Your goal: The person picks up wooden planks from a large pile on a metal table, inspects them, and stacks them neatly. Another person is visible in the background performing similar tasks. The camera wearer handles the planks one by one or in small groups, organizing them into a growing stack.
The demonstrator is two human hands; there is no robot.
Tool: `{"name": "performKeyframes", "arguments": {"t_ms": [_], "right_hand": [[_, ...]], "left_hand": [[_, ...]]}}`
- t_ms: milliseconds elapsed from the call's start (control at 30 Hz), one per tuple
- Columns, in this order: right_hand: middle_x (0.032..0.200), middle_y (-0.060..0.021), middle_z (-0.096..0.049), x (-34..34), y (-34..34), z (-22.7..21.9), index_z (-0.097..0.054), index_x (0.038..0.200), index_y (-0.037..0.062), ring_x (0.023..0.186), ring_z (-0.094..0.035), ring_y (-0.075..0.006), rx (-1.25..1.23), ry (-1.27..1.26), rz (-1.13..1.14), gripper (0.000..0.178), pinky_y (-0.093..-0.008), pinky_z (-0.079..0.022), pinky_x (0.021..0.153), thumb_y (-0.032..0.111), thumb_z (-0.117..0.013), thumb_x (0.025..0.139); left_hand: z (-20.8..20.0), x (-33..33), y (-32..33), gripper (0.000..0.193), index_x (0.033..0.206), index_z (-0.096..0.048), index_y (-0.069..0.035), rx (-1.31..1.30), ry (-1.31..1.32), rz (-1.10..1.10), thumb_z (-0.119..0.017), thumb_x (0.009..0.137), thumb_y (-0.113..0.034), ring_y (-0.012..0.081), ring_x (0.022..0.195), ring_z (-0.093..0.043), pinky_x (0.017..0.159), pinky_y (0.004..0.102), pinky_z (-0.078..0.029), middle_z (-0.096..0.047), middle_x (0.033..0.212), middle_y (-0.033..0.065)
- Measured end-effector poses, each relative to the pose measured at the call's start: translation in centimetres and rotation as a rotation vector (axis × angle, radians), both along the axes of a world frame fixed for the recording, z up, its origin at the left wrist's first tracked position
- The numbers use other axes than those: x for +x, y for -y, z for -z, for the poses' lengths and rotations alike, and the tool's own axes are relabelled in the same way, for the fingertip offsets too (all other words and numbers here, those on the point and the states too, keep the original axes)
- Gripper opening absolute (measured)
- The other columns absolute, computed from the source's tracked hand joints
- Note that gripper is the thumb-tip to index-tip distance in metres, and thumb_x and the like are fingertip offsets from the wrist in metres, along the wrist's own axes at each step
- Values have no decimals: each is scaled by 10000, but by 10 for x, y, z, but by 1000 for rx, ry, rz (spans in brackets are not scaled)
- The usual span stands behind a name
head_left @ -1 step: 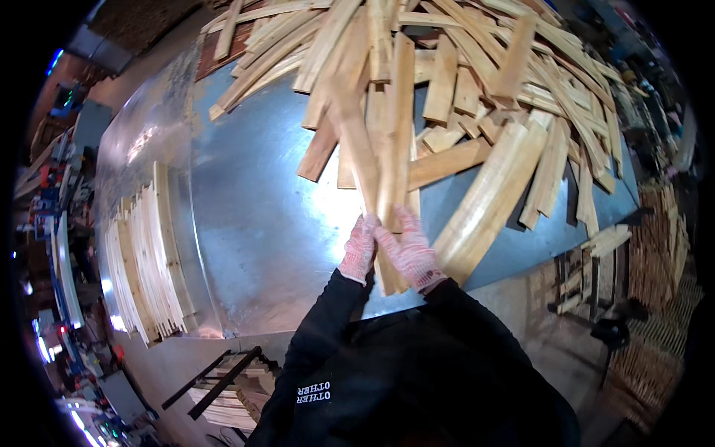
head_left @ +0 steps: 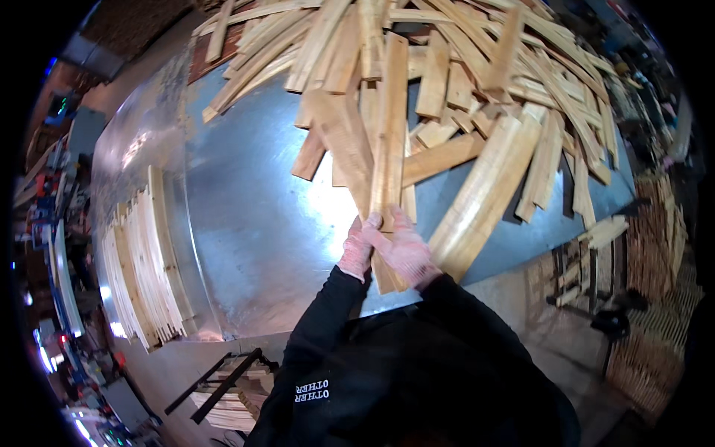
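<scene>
Both hands wear pinkish-white knit gloves and are close together at the near edge of the metal table (head_left: 261,223). My left hand (head_left: 355,249) is closed around the near end of a wooden board (head_left: 342,141), which slants away to the left, blurred by motion. My right hand (head_left: 404,247) overlaps the left at the thumb, its fingers closed over the near end of a second, straighter board (head_left: 390,112). The gloves partly hide both grips. Beneath the hands, the end of another board (head_left: 389,276) reaches toward the table edge.
A heap of loose boards (head_left: 439,74) covers the far side. A wide, pale board (head_left: 491,190) lies right of my hands. At left stands a row of narrow strips (head_left: 145,261). Below the table are a black-framed rack (head_left: 227,391) and, at right, stacked wood (head_left: 652,261).
The slanting board has rolled to show more of its broad face, and its far end has swung slightly left and nearer. Both hands stay in nearly the same place.
</scene>
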State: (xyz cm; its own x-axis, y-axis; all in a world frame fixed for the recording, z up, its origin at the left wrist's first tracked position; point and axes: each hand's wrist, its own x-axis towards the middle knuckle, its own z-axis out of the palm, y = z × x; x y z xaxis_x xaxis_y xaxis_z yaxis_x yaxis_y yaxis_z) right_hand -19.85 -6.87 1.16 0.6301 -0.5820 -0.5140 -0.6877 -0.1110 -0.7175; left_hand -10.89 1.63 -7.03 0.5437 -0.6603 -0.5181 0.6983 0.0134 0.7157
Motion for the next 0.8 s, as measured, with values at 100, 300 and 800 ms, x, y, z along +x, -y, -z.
{"name": "performKeyframes", "arguments": {"t_ms": [100,300,800], "right_hand": [[1478,-332,-413,34,10,-5,-185,1577,7,1382,-419,-447,-141,7,209,1038,-431,-371,1136,526,-697,838],[1415,-268,-505,-16,-14,-24,-272,1566,58,1252,-539,-421,-298,113,-63,746,-446,-449,1060,236,-605,923],[1051,-97,-698,-139,105,53,-608,1201,-9,941,-658,-203,227,536,981,431,-350,-528,837,275,-744,907]], "left_hand": [[14,-7,4,528,1366,-510,-3,-37,-98,37,-676,955,-289,216,1068,-631,963,361,-512,-634,1210,95],[15,14,-24,981,1495,-391,-14,-167,-445,1,-484,881,-773,315,1301,-548,1128,453,-424,-547,1439,168],[-40,17,-11,404,1216,-588,-1,18,-14,-10,-709,877,-185,228,928,-677,847,379,-567,-679,1006,96]]}}
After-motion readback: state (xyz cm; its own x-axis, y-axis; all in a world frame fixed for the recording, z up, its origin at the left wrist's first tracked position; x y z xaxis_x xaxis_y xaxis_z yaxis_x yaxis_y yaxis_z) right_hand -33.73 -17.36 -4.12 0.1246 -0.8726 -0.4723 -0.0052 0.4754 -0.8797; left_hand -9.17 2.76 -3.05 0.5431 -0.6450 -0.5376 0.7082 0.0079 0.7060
